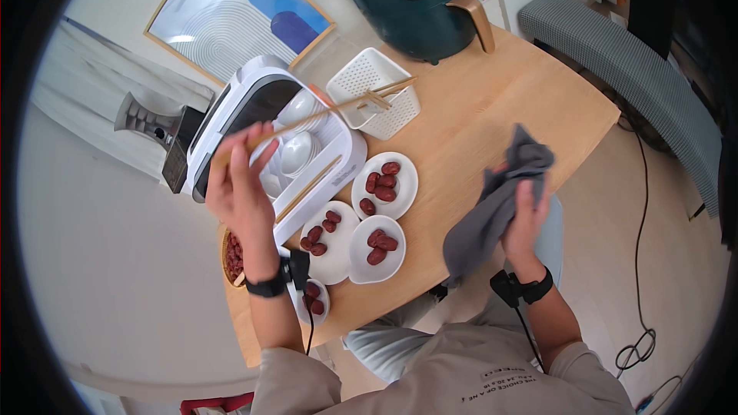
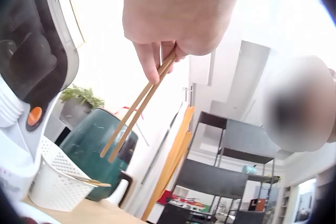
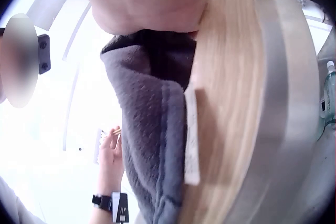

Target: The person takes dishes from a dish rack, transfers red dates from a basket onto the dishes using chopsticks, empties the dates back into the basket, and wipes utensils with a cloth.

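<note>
My left hand (image 1: 244,200) is raised over the white dish cabinet (image 1: 350,155) and pinches a pair of wooden chopsticks (image 2: 131,116) near their upper ends. In the left wrist view their tips slant downward, slightly apart. A grey cloth (image 1: 488,223) hangs from my right hand (image 1: 526,223), gripped over the table's front right part. In the right wrist view the cloth (image 3: 149,124) droops in folds below the hand, whose fingers are mostly hidden. Red dates lie on an upper white plate (image 1: 407,188), a middle plate (image 1: 338,263) and a spouted dish (image 1: 393,263).
A white perforated basket (image 1: 401,117) with chopsticks stands behind the plates. At the back is a dark green air fryer (image 1: 415,15). White bowls (image 1: 296,154) sit inside the cabinet. A small dish (image 1: 325,309) and a woven basket of dates (image 1: 234,257) are at left.
</note>
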A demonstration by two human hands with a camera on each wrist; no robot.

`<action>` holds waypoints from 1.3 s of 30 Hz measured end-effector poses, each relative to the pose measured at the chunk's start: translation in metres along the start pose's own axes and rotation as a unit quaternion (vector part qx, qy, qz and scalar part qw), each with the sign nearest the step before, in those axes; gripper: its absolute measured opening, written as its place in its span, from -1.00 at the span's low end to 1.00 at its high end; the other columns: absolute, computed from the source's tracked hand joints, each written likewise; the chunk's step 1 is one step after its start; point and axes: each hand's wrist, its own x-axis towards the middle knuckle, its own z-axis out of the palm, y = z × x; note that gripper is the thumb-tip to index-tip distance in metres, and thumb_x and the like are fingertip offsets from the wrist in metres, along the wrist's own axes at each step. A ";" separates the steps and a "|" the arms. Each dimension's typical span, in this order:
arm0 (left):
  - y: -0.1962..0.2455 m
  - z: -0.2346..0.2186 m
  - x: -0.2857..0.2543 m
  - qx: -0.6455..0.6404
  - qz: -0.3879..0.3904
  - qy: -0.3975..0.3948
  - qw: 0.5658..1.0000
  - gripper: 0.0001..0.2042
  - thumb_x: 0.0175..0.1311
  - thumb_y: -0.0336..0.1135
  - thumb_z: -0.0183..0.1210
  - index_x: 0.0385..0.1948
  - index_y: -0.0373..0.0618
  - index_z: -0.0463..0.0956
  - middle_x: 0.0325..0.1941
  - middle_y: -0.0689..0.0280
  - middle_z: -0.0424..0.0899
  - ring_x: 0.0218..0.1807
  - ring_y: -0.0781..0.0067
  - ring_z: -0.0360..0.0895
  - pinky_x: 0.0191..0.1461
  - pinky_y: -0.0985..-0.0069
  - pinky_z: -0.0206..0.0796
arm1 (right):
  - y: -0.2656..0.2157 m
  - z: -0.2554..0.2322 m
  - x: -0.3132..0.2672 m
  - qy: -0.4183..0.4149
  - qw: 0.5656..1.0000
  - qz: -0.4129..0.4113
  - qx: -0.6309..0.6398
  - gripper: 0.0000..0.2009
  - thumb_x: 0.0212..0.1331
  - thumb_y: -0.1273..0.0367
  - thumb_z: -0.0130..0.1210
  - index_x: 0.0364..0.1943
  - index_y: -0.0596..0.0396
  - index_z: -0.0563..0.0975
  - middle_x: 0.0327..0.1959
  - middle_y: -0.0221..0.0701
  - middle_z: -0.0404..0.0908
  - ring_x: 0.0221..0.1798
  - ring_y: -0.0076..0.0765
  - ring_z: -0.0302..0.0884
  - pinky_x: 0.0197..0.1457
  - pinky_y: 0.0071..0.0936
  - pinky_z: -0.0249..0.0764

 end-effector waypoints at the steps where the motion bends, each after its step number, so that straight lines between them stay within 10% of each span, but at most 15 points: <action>1: 0.013 -0.008 -0.016 -0.016 0.014 -0.008 1.000 -0.76 0.49 -0.40 -0.10 -0.04 -0.37 0.46 0.00 -0.04 0.58 0.07 0.00 0.58 0.15 0.10 0.51 | -0.004 0.002 0.001 0.016 0.998 -0.059 -0.024 -0.49 0.36 0.07 0.02 0.18 0.18 0.31 0.04 -0.22 0.51 0.06 -0.31 0.48 0.12 -0.33 0.46; 3: 0.033 -0.022 -0.051 -0.059 0.029 -0.039 0.997 -0.77 0.48 -0.38 -0.09 -0.06 -0.35 0.45 -0.03 -0.02 0.58 0.03 0.01 0.60 0.11 0.07 0.52 | -0.027 0.016 -0.007 -0.089 0.980 -0.127 -0.124 -0.51 0.29 0.12 0.07 0.16 0.16 0.35 0.05 -0.19 0.50 0.07 -0.25 0.47 0.12 -0.28 0.45; 8: 0.085 -0.017 -0.135 -0.140 -0.083 -0.048 0.986 -0.80 0.38 -0.35 0.09 -0.23 -0.37 0.46 -0.32 -0.12 0.66 -0.21 -0.14 0.66 -0.01 -0.08 0.49 | -0.057 0.069 -0.053 -0.442 0.712 -0.356 -0.413 -0.47 -0.17 0.33 0.28 0.04 0.09 0.52 -0.05 -0.07 0.48 0.00 -0.02 0.45 0.05 -0.12 0.41; 20: 0.059 -0.020 -0.227 -0.173 -0.161 0.035 0.971 -0.62 0.43 -0.05 0.01 -0.16 -0.27 0.51 -0.04 -0.02 0.65 0.25 -0.04 0.37 0.32 0.01 0.17 | -0.028 0.102 -0.124 -0.568 0.752 -0.212 -0.260 -0.33 -0.33 0.52 0.23 0.10 0.24 0.41 -0.45 -0.22 0.51 -0.47 -0.08 0.50 -0.40 -0.23 0.46; 26: 0.064 -0.036 -0.201 -0.274 -0.171 0.203 0.924 -0.65 0.54 -0.05 -0.20 -0.42 -0.09 0.28 -0.31 0.24 0.52 -0.02 0.23 0.47 0.28 0.08 0.26 | -0.038 0.102 -0.119 -0.576 0.727 -0.201 -0.316 -0.38 -0.33 0.47 0.24 0.04 0.19 0.45 -0.52 -0.26 0.50 -0.55 -0.14 0.49 -0.46 -0.25 0.44; 28: 0.065 -0.046 -0.193 -0.283 -0.194 0.282 0.896 -0.65 0.55 -0.07 -0.22 -0.43 -0.08 0.26 -0.38 0.29 0.43 -0.24 0.43 0.47 -0.06 0.33 0.45 | -0.042 0.089 -0.111 -0.577 0.707 -0.203 -0.355 -0.36 -0.38 0.44 0.25 0.03 0.18 0.46 -0.58 -0.29 0.46 -0.58 -0.14 0.46 -0.49 -0.26 0.42; 30: 0.051 -0.101 -0.198 -0.405 -0.093 0.258 0.872 -0.66 0.55 -0.07 -0.21 -0.44 -0.07 0.23 -0.42 0.33 0.40 -0.49 0.54 0.39 -0.49 0.56 0.30 | -0.052 0.073 -0.099 -0.572 0.690 -0.190 -0.402 -0.45 -0.21 0.47 0.26 0.03 0.17 0.46 -0.51 -0.24 0.55 -0.50 -0.20 0.59 -0.40 -0.29 0.51; 31: 0.053 -0.110 -0.196 -0.394 -0.113 0.225 0.884 -0.68 0.53 -0.10 -0.14 -0.41 -0.10 0.34 -0.41 0.34 0.49 -0.62 0.59 0.22 -0.55 0.49 0.17 | -0.054 0.072 -0.095 -0.501 0.772 -0.137 -0.367 -0.53 -0.07 0.47 0.24 0.03 0.19 0.46 -0.44 -0.22 0.60 -0.43 -0.23 0.64 -0.33 -0.30 0.55; 33: 0.065 -0.094 -0.207 -0.146 -0.236 -0.011 0.961 -0.73 0.47 -0.21 -0.02 -0.48 -0.11 0.40 -0.43 0.36 0.52 -0.58 0.58 0.32 -0.51 0.52 0.17 | -0.062 0.063 -0.101 -0.395 0.889 0.097 -0.209 -0.62 0.28 0.41 0.12 0.12 0.26 0.37 -0.18 -0.12 0.67 -0.11 -0.25 0.67 0.05 -0.30 0.52; 34: 0.087 -0.066 -0.210 -0.070 -0.398 -0.050 0.913 -0.75 0.39 -0.34 0.02 -0.55 -0.18 0.43 -0.49 0.30 0.53 -0.54 0.43 0.42 -0.46 0.44 0.21 | -0.061 0.060 -0.111 -0.396 0.888 0.100 -0.211 -0.62 0.28 0.41 0.12 0.12 0.26 0.37 -0.18 -0.12 0.67 -0.11 -0.25 0.67 0.05 -0.30 0.52; 35: 0.087 -0.041 -0.198 0.011 -0.252 -0.229 0.940 -0.84 0.35 -0.41 0.03 -0.45 -0.27 0.43 -0.49 0.15 0.53 -0.45 0.15 0.50 -0.37 0.36 0.28 | -0.054 0.063 -0.121 -0.388 0.903 0.145 -0.114 -0.55 0.29 0.37 0.13 0.18 0.28 0.29 -0.14 -0.08 0.64 -0.03 -0.19 0.63 0.17 -0.27 0.43; 36: 0.083 -0.023 -0.199 0.015 -0.301 -0.335 0.893 -0.88 0.32 -0.43 0.03 -0.32 -0.32 0.43 -0.45 0.01 0.51 -0.37 -0.07 0.48 -0.29 0.28 0.30 | -0.049 0.069 -0.129 -0.375 0.908 0.187 -0.015 -0.47 0.30 0.33 0.14 0.24 0.30 0.21 -0.09 -0.04 0.61 0.05 -0.13 0.58 0.29 -0.25 0.34; 39: 0.077 -0.015 -0.206 -0.022 -0.289 -0.364 0.885 -0.86 0.30 -0.46 0.00 -0.18 -0.30 0.44 -0.27 -0.02 0.54 -0.22 -0.12 0.49 -0.15 0.25 0.32 | -0.047 0.081 -0.128 -0.340 0.899 0.237 0.141 -0.45 0.40 0.07 -0.06 0.17 0.30 0.18 -0.28 -0.13 0.53 -0.19 -0.21 0.49 0.05 -0.26 0.37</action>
